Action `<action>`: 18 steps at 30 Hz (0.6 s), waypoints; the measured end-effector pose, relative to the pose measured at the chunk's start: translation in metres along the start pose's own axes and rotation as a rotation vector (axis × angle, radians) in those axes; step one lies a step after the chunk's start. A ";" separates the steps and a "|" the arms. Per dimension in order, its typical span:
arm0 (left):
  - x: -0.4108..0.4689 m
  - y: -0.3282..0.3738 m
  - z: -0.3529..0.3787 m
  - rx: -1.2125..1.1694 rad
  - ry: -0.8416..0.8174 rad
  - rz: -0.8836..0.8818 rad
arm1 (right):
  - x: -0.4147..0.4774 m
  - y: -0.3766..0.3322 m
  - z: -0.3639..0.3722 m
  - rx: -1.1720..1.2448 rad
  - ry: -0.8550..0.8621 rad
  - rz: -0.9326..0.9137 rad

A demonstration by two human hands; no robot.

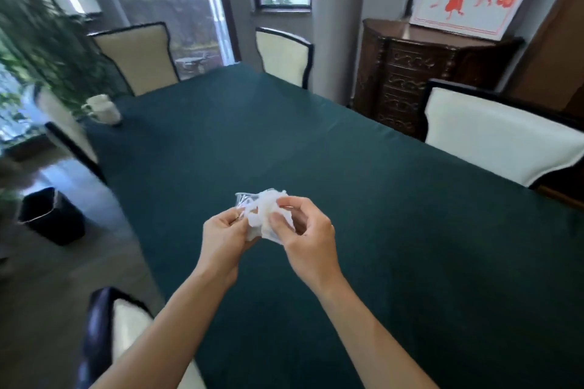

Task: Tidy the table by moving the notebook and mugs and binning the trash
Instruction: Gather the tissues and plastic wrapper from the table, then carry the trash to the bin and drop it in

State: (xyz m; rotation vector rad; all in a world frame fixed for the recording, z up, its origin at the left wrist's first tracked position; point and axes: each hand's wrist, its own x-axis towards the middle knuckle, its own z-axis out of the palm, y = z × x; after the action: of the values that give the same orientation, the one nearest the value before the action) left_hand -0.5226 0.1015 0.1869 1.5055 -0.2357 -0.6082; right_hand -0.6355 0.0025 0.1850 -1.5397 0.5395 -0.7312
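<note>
Above the dark green tablecloth (pixel 316 142) I hold a crumpled wad of white tissue and clear plastic trash (pixel 259 211) between both hands. My left hand (pixel 225 235) grips its lower left side. My right hand (pixel 305 237) pinches its right side with thumb and fingers. A white mug (pixel 102 109) stands at the far left corner of the table, well away from both hands. No notebook is in view.
A black waste bin (pixel 50 215) stands on the floor left of the table. Cream chairs with dark frames (pixel 493 133) ring the table, one close by at the lower left (pixel 107 338). A carved dark cabinet (pixel 410 73) stands at the back right, a leafy plant (pixel 38 35) at the left.
</note>
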 end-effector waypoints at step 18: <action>-0.025 0.057 -0.470 -0.315 0.062 0.087 | -0.056 -0.077 0.460 -0.289 -0.413 -0.173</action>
State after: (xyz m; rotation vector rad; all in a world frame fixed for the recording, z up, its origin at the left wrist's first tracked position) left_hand -0.2916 0.5145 0.2118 1.2022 -0.1484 -0.5027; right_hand -0.3481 0.3684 0.2487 -1.9636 0.2082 -0.4555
